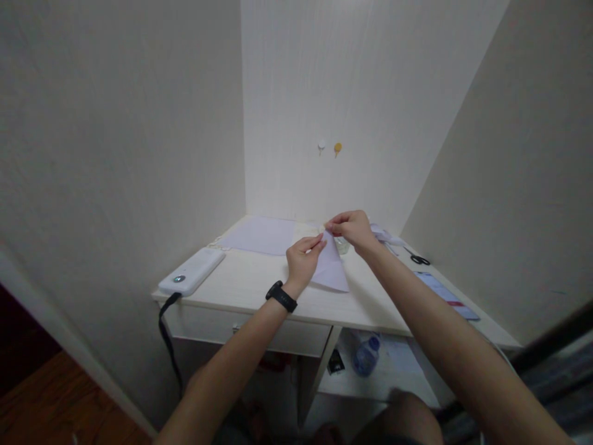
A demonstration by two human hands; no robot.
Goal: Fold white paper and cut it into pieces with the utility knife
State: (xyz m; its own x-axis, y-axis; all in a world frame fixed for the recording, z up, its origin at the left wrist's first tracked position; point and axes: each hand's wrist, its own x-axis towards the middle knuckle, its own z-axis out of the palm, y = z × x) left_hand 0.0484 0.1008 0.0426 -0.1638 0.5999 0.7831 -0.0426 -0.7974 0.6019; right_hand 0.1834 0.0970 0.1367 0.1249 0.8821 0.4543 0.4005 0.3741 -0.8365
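Observation:
A pale lilac sheet of paper folded into a triangle [332, 267] lies on the white desk [259, 287], its point toward the wall. My left hand [303, 259], with a black band on the wrist, pinches the paper's left edge near the tip. At the tip itself, my right hand [353, 228] grips the same folded paper between thumb and fingers. Both hands meet above the middle of the desk.
A flat lilac sheet [262, 235] lies at the back left. A white power bank [192, 272] with a black cable sits at the left edge. Black scissors [419, 259] and a phone [447, 295] lie on the right. A water bottle [365, 355] rests on the shelf below.

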